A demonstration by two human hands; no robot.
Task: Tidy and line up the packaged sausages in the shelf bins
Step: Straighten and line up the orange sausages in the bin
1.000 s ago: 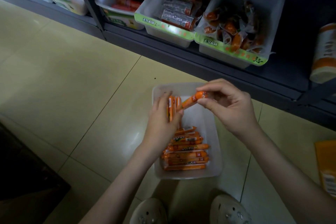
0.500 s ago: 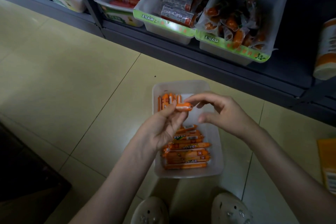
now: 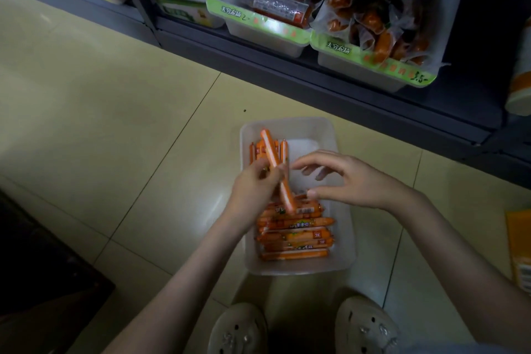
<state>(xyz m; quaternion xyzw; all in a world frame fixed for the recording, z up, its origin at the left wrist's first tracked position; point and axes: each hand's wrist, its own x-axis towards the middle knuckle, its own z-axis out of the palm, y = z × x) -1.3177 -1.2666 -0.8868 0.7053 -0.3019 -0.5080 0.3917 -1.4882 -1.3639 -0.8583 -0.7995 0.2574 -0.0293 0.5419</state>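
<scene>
Nearest us, the stack of orange plastic-wrapped sausage sticks (image 3: 296,236) lies crosswise in the translucent white plastic bin (image 3: 349,241) on the floor, just below both hands.

Above it, the handover is done. A second ago our right hand (image 3: 356,181) pinched the single long orange sausage stick (image 3: 271,152); half a second ago the two hands met over it. Now our left hand (image 3: 254,184) alone grips it near its middle, fingers curled round it. The stick has swung from lying across to pointing away from us, its far end up over the bin's far-left corner and its near end dipping toward the stack. Our right hand has let go and hovers just right of the stick, fingers spread and loosely bent, holding nothing.

Just beyond the left hand stands the short row of orange sticks (image 3: 284,151) already laid lengthwise. We judge that the held stick is now turned to match that row and only needs setting down beside it, while the free hand can fetch another from the stack.

Far beyond both hands, the white shelf bin of clear-packed orange sausages (image 3: 359,75) sits on the dark shelf (image 3: 316,77).
</scene>
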